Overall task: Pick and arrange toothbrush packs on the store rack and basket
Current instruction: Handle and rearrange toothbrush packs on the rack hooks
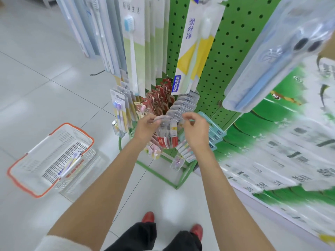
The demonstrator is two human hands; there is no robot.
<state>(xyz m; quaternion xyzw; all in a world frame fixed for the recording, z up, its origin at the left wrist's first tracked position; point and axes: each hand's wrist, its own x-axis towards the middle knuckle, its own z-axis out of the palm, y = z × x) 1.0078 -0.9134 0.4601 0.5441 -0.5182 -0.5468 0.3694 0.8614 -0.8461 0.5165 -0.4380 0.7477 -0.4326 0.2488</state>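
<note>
Left hand [147, 125] pinches the toothbrush pack [167, 136] — right hand [196, 129] curls just beside, grip unclear.

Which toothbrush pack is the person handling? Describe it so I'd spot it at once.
Start at the green pegboard rack and drop to its low hooks. There the left hand pinches the top of a toothbrush pack. Its clear blister ends in a bright red band, while the pastel packs to its right have none.

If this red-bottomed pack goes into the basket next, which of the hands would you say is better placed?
Left: the left hand grips the pack at its top, and the basket sits on that side.
</note>
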